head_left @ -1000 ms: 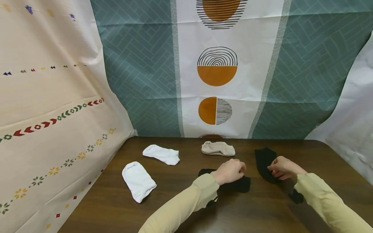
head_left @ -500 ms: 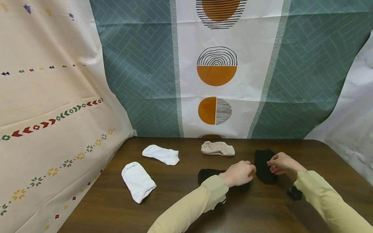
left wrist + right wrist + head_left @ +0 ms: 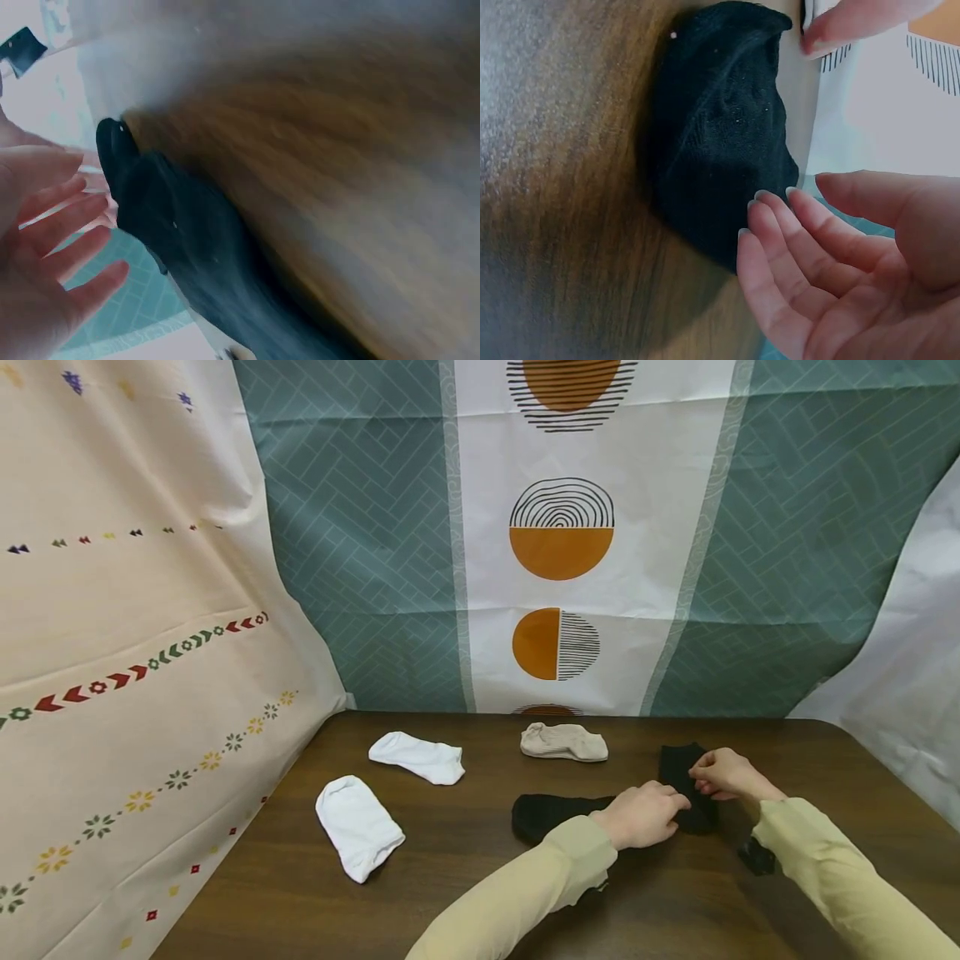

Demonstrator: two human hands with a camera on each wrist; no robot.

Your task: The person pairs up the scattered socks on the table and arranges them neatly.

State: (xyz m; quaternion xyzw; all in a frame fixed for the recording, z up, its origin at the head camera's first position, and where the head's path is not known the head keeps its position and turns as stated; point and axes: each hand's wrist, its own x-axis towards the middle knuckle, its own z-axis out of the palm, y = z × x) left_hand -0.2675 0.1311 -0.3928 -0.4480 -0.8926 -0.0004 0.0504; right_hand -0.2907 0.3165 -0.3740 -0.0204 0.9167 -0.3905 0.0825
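Note:
A black sock (image 3: 677, 766) lies at the right of the table, its cuff toward the back edge. My right hand (image 3: 727, 773) hovers over its right side; in the right wrist view its loosely bent fingertips (image 3: 769, 214) come right at the edge of the sock, thumb apart from the fingers. My left hand (image 3: 642, 815) reaches between that sock and a second black sock (image 3: 551, 812), whose right end its arm covers. In the left wrist view, the left hand's fingers (image 3: 71, 225) are spread and loose beside black fabric (image 3: 195, 240), with nothing between them.
A folded beige sock (image 3: 562, 742) lies at the back middle of the brown wooden table (image 3: 450, 893). Two white socks, one farther back (image 3: 416, 757) and one nearer (image 3: 358, 828), are at the left. Patterned cloth (image 3: 360, 568) hangs behind the table.
My left hand has moved right, from over the middle black sock toward the right one, uncovering more of the middle sock. My right hand has shifted slightly toward the back.

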